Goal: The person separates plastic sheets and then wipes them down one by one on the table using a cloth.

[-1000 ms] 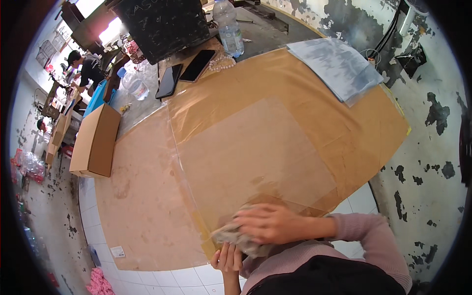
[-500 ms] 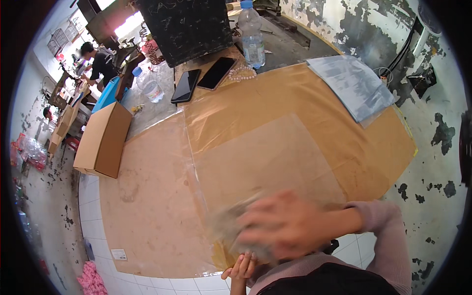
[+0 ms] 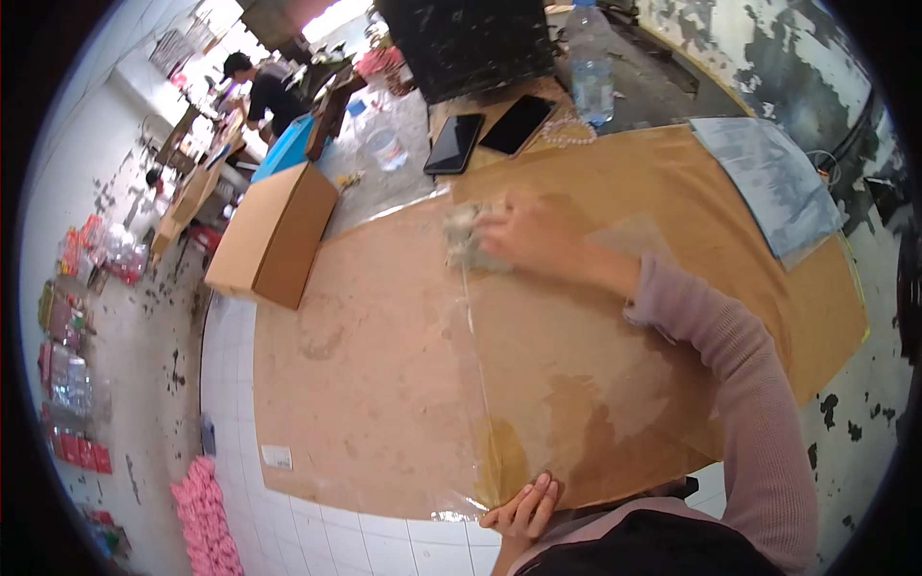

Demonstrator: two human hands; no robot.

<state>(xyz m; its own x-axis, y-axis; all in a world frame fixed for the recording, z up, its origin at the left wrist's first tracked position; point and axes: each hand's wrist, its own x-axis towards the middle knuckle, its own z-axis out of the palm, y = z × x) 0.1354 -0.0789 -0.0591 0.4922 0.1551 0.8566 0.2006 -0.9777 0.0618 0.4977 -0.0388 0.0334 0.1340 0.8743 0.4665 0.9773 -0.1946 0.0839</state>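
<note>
My right hand (image 3: 528,235) is closed on a crumpled greyish cloth (image 3: 471,235) and presses it on the film-covered table (image 3: 384,384), by the seam in its brown covering. The arm reaches across the right half of the table. At the near edge my left hand (image 3: 526,507) lies with its fingers over the table's rim and its thumb out to the side, holding nothing. Darker wet-looking patches (image 3: 581,413) show on the covering near that hand.
A cardboard box (image 3: 274,235) stands at the left edge. Two dark phones (image 3: 453,144), a bead string (image 3: 569,132) and plastic bottles (image 3: 592,77) are at the far side, before a black box (image 3: 471,48). A grey plastic sheet (image 3: 768,182) lies far right. Another person (image 3: 269,96) works beyond.
My right hand has swept the cloth from the near edge to the far part of the table, uncovering the dark patches. My left hand stays at the rim. The view has shifted.
</note>
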